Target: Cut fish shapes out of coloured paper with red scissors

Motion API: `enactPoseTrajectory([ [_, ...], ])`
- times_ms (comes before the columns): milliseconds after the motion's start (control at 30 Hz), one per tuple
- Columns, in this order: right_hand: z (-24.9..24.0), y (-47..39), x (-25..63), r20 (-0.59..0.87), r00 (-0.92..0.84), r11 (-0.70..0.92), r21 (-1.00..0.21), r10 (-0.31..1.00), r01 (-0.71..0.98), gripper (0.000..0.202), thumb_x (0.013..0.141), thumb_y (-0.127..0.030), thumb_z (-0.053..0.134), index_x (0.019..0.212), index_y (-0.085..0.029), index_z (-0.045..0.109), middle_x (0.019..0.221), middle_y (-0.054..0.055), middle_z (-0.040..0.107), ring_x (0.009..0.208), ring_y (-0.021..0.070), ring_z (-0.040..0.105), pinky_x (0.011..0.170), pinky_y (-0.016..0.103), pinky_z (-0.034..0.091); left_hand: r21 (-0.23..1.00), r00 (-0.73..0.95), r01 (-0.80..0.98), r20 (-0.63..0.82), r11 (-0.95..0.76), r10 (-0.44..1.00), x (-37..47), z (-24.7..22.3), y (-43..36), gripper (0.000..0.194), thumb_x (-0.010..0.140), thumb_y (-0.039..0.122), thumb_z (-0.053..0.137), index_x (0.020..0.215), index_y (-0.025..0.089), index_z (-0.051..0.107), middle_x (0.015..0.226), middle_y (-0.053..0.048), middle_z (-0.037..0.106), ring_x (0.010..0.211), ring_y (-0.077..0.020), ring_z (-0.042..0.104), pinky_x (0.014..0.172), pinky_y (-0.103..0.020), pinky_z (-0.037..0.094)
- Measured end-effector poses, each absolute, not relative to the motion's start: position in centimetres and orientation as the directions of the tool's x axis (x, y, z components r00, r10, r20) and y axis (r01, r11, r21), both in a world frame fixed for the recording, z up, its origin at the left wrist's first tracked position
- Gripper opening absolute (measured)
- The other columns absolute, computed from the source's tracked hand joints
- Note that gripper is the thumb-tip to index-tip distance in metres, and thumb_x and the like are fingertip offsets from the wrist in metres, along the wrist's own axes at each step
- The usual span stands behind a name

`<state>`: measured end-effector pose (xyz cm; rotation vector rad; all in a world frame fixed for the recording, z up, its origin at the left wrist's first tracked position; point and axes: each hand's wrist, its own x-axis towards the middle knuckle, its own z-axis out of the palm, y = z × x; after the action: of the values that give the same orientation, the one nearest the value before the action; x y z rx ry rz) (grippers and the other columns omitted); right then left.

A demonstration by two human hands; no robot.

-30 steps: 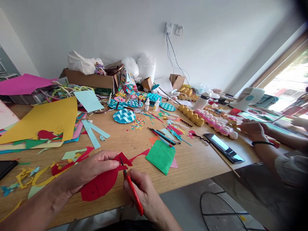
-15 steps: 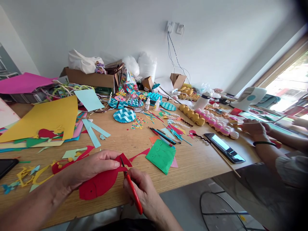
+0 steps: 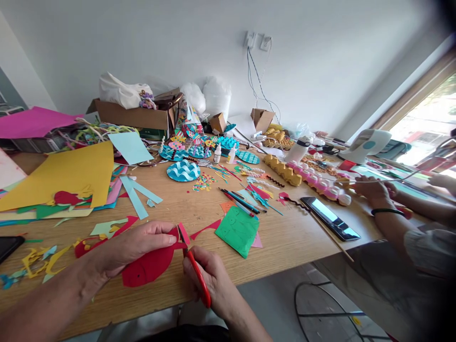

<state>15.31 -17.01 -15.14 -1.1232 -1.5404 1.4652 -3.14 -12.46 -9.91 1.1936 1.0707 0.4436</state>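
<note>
A red paper fish [image 3: 151,269] with a drawn eye and curved line is pinched in my left hand [image 3: 146,244], near its tail end. My right hand [image 3: 210,278] grips red-handled scissors [image 3: 199,279], whose blades lie at the red paper's tail, just right of my left fingertips. A narrow red flap stands up beside the blades. To the right, a green paper sheet [image 3: 238,231] with pencil outlines lies on the table, and a thin red scrap [image 3: 206,229] rests between it and the scissors.
Paper scraps [image 3: 35,261] and a large yellow sheet [image 3: 60,175] lie at the left. Pencils [image 3: 242,202], glue bottles [image 3: 217,154], a blue wavy disc [image 3: 183,171] and a phone [image 3: 331,218] are farther off. At the right, another person's hands [image 3: 374,192] work over the table.
The scissors have cut along the tail, and the narrow red flap now stands more upright by the blades. The fish has tilted slightly and shifted right.
</note>
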Motion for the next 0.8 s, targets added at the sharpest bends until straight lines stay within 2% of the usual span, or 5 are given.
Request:
enactPoseTrajectory([
  [200, -14.3, -16.8, 15.7, -0.193, -0.461, -0.259, -0.962, 0.866, -0.085, 0.045, 0.081, -0.062, 0.056, 0.068, -0.02, 0.046, 0.051, -0.006, 0.043, 0.043, 0.0082, 0.038, 0.041, 0.019, 0.029, 0.935, 0.376, 0.24, -0.339, 0.263, 0.862, -3.2, -9.6, -12.2, 0.031, 0.074, 0.05, 0.068, 0.069, 0.019, 0.06, 0.06, 0.006, 0.051, 0.055, -0.0116, 0.041, 0.052, -0.021, 0.031],
  [300, -14.3, -16.4, 16.1, -0.166, -0.437, -0.269, -0.945, 0.884, -0.186, 0.05, 0.079, -0.068, 0.056, 0.069, -0.02, 0.049, 0.049, -0.006, 0.045, 0.039, 0.0076, 0.036, 0.039, 0.02, 0.026, 0.937, 0.38, 0.302, -0.287, 0.175, 0.879, -3.4, -9.4, -11.6, 0.036, 0.073, 0.051, 0.066, 0.062, 0.021, 0.052, 0.057, 0.007, 0.044, 0.053, -0.0117, 0.037, 0.051, -0.022, 0.03],
  [400, -14.0, -15.5, 16.6, -0.078, -0.357, -0.166, -0.961, 0.931, -0.222, 0.046, 0.076, -0.062, 0.064, 0.065, -0.02, 0.048, 0.051, -0.005, 0.046, 0.042, 0.0081, 0.039, 0.041, 0.021, 0.028, 0.919, 0.434, 0.389, -0.243, 0.063, 0.868, -3.6, -9.3, -10.7, 0.038, 0.073, 0.053, 0.064, 0.058, 0.022, 0.049, 0.057, 0.006, 0.043, 0.054, -0.0127, 0.038, 0.05, -0.023, 0.031],
  [567, -12.2, -13.3, 16.7, -0.074, -0.252, -0.127, -0.971, 0.965, -0.203, 0.031, 0.066, -0.034, 0.078, 0.077, -0.018, 0.054, 0.068, -0.003, 0.058, 0.054, 0.0084, 0.047, 0.048, 0.019, 0.036, 0.894, 0.47, 0.448, -0.239, 0.003, 0.85, -3.8, -9.4, -9.9, 0.039, 0.074, 0.056, 0.061, 0.059, 0.022, 0.05, 0.057, 0.006, 0.046, 0.051, -0.0124, 0.041, 0.047, -0.022, 0.03],
  [800, -10.1, -10.8, 15.7, -0.01, -0.399, -0.04, -0.997, 0.917, -0.066, 0.029, 0.067, -0.031, 0.076, 0.077, -0.019, 0.051, 0.072, -0.004, 0.058, 0.058, 0.0096, 0.048, 0.05, 0.02, 0.037, 0.835, 0.513, 0.539, -0.217, -0.115, 0.83, -3.2, -9.0, -9.3, 0.034, 0.073, 0.049, 0.065, 0.056, 0.022, 0.056, 0.055, 0.004, 0.051, 0.053, -0.0147, 0.047, 0.05, -0.024, 0.033],
])
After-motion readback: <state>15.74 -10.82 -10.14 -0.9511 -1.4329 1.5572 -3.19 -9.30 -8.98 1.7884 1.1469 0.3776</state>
